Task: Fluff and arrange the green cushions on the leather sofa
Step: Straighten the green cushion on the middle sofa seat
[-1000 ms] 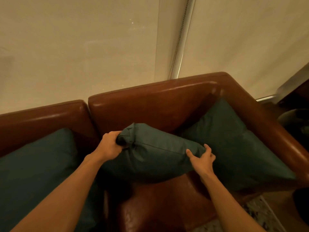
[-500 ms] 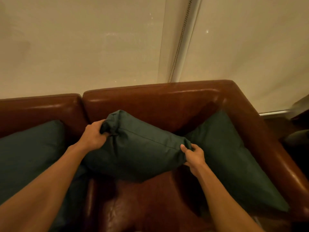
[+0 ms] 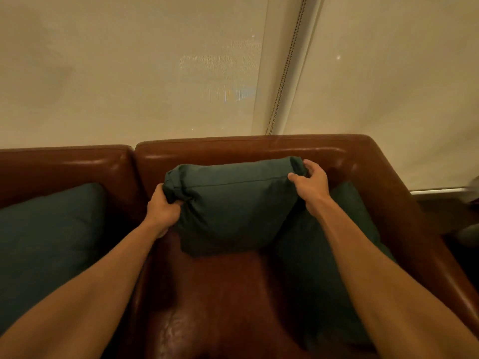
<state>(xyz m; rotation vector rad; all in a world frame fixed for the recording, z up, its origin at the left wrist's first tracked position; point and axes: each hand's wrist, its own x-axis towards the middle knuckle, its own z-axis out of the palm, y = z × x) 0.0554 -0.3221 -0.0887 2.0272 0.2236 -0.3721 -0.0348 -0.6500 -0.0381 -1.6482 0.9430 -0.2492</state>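
**Cushion gripped at both top corners, standing on the seat**

Forearms reach in from the bottom edge, over the brown leather sofa (image 3: 228,294), whose bare seat shows between them. Just beyond that stretch of seat, the middle green cushion (image 3: 233,211) stands on its lower edge, roughly upright. Whether it touches the backrest (image 3: 233,151) behind it cannot be told.

The left hand (image 3: 163,206) has its fingers curled round the cushion's upper left corner, bunching the fabric into a knot. The right hand (image 3: 311,181) pinches the upper right corner, thumb in front and fingers wrapped over the top. Holding both top corners likely lets the filling hang and settle downwards, and it keeps the top seam level while the cushion is lined up with the backrest. That suggests the fluffing of this cushion is about done and the placing is in hand.

A second green cushion (image 3: 46,242) leans in the neighbouring seat to the left, well apart from the held one. A third green cushion (image 3: 300,281) leans into the right corner, partly behind the middle cushion and the right forearm. Neither is being touched, so they probably await their turn or are already set.

Behind the sofa hangs a pale roller blind (image 3: 129,73) with a bead chain (image 3: 285,68) running down beside its frame.
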